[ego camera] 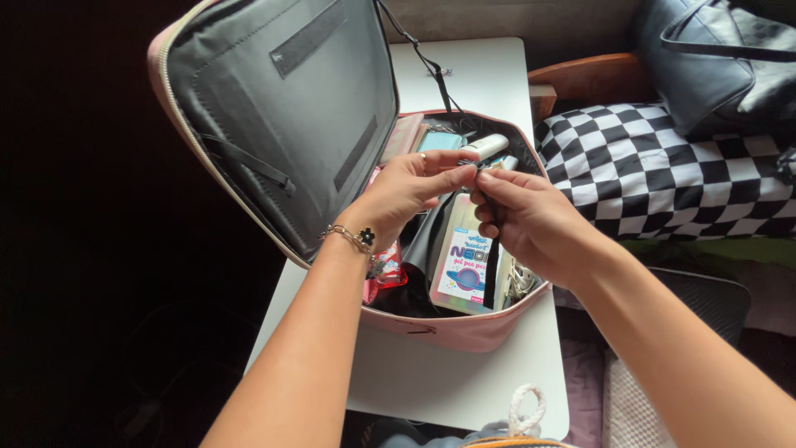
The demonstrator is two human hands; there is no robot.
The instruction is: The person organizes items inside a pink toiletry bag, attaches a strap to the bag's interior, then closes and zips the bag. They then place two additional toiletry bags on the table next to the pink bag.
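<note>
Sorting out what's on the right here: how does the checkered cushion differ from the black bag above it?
The checkered cushion has black and white squares; the black bag is one plain dark colour. The cushion looks like matte cloth, the bag smooth with a slight sheen. The bag has a strap; the cushion shows none. Both lie right of the white table.

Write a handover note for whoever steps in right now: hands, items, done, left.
Left hand: over the open pink zip case, fingertips pinching the top of a thin dark pen-like item; the hold is closed on it.
Right hand: fingers closed on the same item just beside the left grip.
Items: case sits on the white table, grey-lined lid propped up. Inside: a flat printed card pack, a white tube, a pink packet.
Done: case open, item gripped by both hands above the contents.
Left: item not clear of the case; lid not shut.
</note>
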